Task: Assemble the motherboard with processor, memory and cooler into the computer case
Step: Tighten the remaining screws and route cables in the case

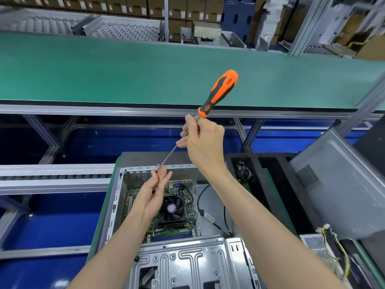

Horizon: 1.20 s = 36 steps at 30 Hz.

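Motherboard sits fragile inside the case at the bench's near edge, so while my right hand pinches the stiff screwdriver shaft and my left hand pinches its tip, I'd touch only edges.

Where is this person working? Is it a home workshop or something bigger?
Most likely a factory assembly line for computers, not a home. A long green conveyor belt runs past the bench, stacked cardboard boxes fill the background, and an open computer case lies under the hands.
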Tool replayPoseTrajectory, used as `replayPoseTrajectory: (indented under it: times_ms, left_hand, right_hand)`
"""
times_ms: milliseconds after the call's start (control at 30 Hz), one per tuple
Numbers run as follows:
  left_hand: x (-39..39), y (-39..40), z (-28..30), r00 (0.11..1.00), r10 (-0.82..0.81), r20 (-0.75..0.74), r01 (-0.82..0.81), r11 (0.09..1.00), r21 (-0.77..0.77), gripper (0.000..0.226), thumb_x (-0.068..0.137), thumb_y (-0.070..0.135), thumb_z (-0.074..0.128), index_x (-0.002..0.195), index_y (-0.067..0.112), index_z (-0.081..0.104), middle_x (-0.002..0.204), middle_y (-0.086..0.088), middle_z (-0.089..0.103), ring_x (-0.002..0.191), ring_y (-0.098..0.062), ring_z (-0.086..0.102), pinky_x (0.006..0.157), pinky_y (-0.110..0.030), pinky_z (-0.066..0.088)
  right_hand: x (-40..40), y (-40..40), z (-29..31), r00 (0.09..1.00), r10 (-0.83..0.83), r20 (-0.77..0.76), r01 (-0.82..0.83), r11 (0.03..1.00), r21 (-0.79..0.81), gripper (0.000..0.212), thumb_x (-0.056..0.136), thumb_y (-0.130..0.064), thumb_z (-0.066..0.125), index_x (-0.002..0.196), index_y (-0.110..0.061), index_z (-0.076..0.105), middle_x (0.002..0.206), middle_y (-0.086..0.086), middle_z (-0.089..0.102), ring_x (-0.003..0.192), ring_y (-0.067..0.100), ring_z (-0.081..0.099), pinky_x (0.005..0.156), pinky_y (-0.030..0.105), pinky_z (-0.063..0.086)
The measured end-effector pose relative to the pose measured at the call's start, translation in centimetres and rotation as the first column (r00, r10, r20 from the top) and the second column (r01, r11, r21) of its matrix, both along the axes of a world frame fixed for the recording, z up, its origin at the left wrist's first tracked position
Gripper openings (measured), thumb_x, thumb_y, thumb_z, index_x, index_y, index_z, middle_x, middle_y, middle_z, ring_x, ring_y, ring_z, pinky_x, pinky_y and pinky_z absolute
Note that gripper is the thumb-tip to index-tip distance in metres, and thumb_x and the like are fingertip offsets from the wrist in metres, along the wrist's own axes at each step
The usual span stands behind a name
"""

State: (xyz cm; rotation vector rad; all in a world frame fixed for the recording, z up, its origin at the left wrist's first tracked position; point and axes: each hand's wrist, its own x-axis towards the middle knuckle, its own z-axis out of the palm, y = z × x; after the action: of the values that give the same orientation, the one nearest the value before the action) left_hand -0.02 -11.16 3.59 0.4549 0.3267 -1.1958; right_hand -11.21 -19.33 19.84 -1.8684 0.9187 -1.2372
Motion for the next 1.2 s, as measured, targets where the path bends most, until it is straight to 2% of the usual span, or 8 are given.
replayPoseTrajectory:
  times_ms: [200,333,467,567,667,800,967,1200]
  left_hand:
    - [0.1,-0.2,-0.4,0.992,-0.072,0.101,0.070,0.997,0.028,0.041,0.095,0.022,0.056,0.119,-0.011,0.052,0.113,-0.028,0.069,0.098,-0.038,0.072,0.085,-0.054,0.058]
    - [0.5,0.1,-1.6,0.979,-0.144,0.143,0.121,0.979,0.163,0.052,0.105,0.034,0.044,0.112,-0.016,0.056,0.106,-0.032,0.069,0.103,-0.044,0.067,0.087,-0.054,0.055]
    - [0.7,0.0,-1.9,0.949,-0.160,0.271,0.059,0.937,0.345,0.029,0.102,0.018,0.052,0.095,-0.006,0.065,0.060,-0.009,0.063,0.052,-0.016,0.062,0.067,-0.036,0.063]
    - [0.5,-0.2,-1.9,0.905,-0.245,0.348,0.079,0.900,0.429,0.023,0.101,0.014,0.051,0.091,-0.002,0.064,0.046,0.007,0.039,0.035,-0.004,0.027,0.032,-0.016,0.031]
    - [0.1,-0.6,-2.1,0.819,-0.339,0.463,0.087,0.870,0.485,0.017,0.099,0.007,0.052,0.093,-0.003,0.065,0.044,0.008,0.032,0.034,-0.004,0.017,0.030,-0.018,0.017]
    - [-0.7,-1.1,-2.2,0.823,-0.404,0.399,0.188,0.857,0.480,0.019,0.100,0.009,0.054,0.099,-0.007,0.065,0.055,0.005,0.027,0.035,-0.003,0.016,0.030,-0.017,0.016]
    - [-1.7,-2.1,-1.8,0.880,-0.372,0.295,0.235,0.881,0.411,0.017,0.100,0.010,0.054,0.089,-0.003,0.058,0.066,-0.002,0.047,0.034,-0.001,0.020,0.027,-0.015,0.016]
    - [-1.9,-2.3,-1.5,0.946,-0.292,0.139,0.252,0.935,0.249,0.025,0.105,0.011,0.043,0.087,0.000,0.056,0.050,0.008,0.026,0.031,-0.003,0.021,0.026,-0.015,0.015]
  right_hand:
    - [-0.5,-0.6,0.6,0.998,-0.014,-0.056,0.012,0.999,-0.029,0.040,0.105,-0.017,0.047,0.072,0.002,0.062,0.060,0.007,0.065,0.046,0.015,0.066,0.057,0.037,0.057]
    - [-1.1,-1.1,0.8,0.997,-0.034,-0.065,0.030,0.998,-0.060,0.040,0.104,-0.016,0.048,0.070,0.000,0.061,0.057,0.008,0.064,0.045,0.016,0.065,0.052,0.027,0.055]
    - [-1.8,-1.7,-0.1,0.985,-0.017,-0.173,0.001,0.996,-0.093,0.040,0.104,-0.017,0.047,0.068,-0.006,0.058,0.056,0.010,0.063,0.052,0.030,0.064,0.062,0.048,0.054]
    - [-2.3,-1.8,-1.1,0.973,-0.021,-0.232,0.003,0.997,-0.079,0.040,0.105,-0.017,0.046,0.069,-0.005,0.059,0.061,0.011,0.064,0.056,0.036,0.064,0.066,0.055,0.052]
    - [-2.6,-1.7,-1.4,0.978,-0.026,-0.209,0.014,0.998,-0.057,0.039,0.104,-0.015,0.047,0.069,-0.005,0.060,0.062,0.011,0.065,0.056,0.035,0.064,0.065,0.055,0.052]
    - [-2.7,-1.7,-0.9,0.988,-0.025,-0.155,0.018,0.998,-0.052,0.039,0.103,-0.012,0.047,0.070,0.003,0.061,0.059,0.011,0.063,0.051,0.033,0.063,0.058,0.050,0.053]
    - [-2.6,-1.7,-0.1,0.991,-0.019,-0.131,0.011,0.998,-0.061,0.037,0.103,-0.012,0.048,0.070,0.000,0.060,0.058,0.009,0.063,0.050,0.030,0.064,0.054,0.046,0.052]
    - [-2.5,-1.7,-0.2,0.995,-0.015,-0.098,0.012,0.999,-0.033,0.038,0.104,-0.012,0.048,0.070,-0.002,0.060,0.058,0.012,0.063,0.047,0.028,0.063,0.051,0.041,0.052]
